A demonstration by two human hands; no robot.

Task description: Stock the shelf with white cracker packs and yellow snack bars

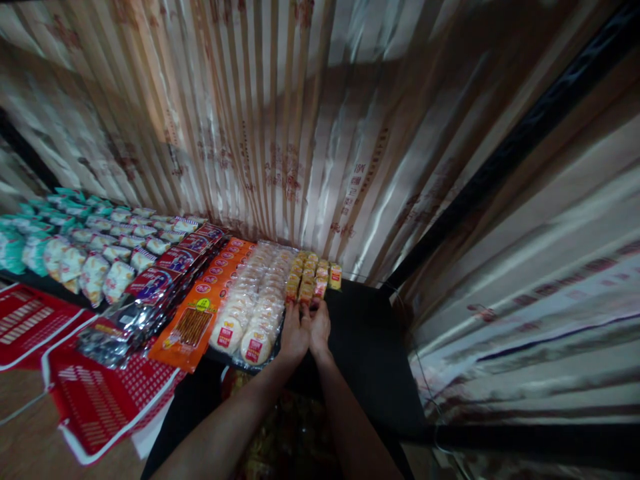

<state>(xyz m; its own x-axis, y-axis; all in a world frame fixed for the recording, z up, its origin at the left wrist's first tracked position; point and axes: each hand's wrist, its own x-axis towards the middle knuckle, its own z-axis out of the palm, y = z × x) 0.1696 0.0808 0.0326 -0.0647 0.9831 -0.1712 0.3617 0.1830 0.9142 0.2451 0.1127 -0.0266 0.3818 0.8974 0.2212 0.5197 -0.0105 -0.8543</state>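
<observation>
Small yellow wrapped snack packets (307,270) stand in short rows on the black shelf (370,340). Side by side at the front of these rows, my left hand (295,333) and my right hand (320,327) have their fingers closed on the nearest packets. The fingertips are partly hidden, and the exact grip is dim. Just left of my left hand lie two rows of clear-wrapped round rice crackers (254,317) with red labels. Beyond them is an orange bag of pretzel sticks (195,327).
Dark purple bags (160,283), white patterned packets (120,277) and green packets (35,250) line the shelf leftward. Red baskets (110,393) with white rims sit below. Striped plastic sheeting (280,120) hangs behind; a dark post (480,160) rises at the right.
</observation>
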